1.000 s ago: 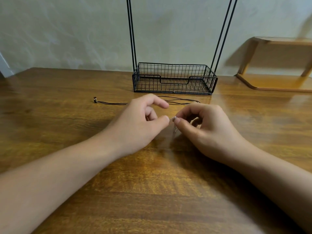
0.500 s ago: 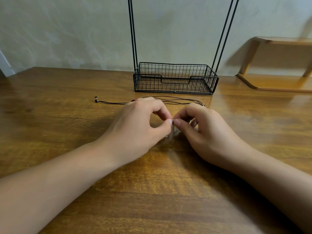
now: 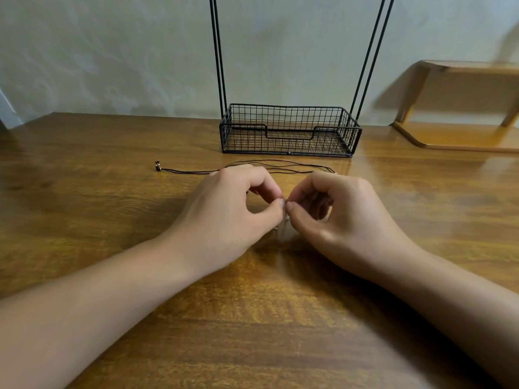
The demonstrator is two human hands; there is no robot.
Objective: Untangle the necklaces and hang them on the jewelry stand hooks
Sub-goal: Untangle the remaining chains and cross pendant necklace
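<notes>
My left hand (image 3: pixel 233 209) and my right hand (image 3: pixel 337 217) meet fingertip to fingertip above the table's middle. Between thumb and forefinger each pinches a thin silver chain necklace (image 3: pixel 286 219), whose fine links hang down between the hands to the wood. A black cord necklace (image 3: pixel 283 164) lies stretched out on the table just behind my hands, its small metal end (image 3: pixel 158 165) at the left. The black wire jewelry stand (image 3: pixel 289 130) stands at the back, a mesh basket base with thin upright rods; its hooks are out of view above.
The brown wooden table (image 3: pixel 112 192) runs to a pale wall behind. A low wooden shelf (image 3: pixel 463 108) sits at the back right, beside the stand.
My left hand has closed its thumb and forefinger onto the chain beside my right fingertips. Both hands have drifted slightly toward the cord necklace.
</notes>
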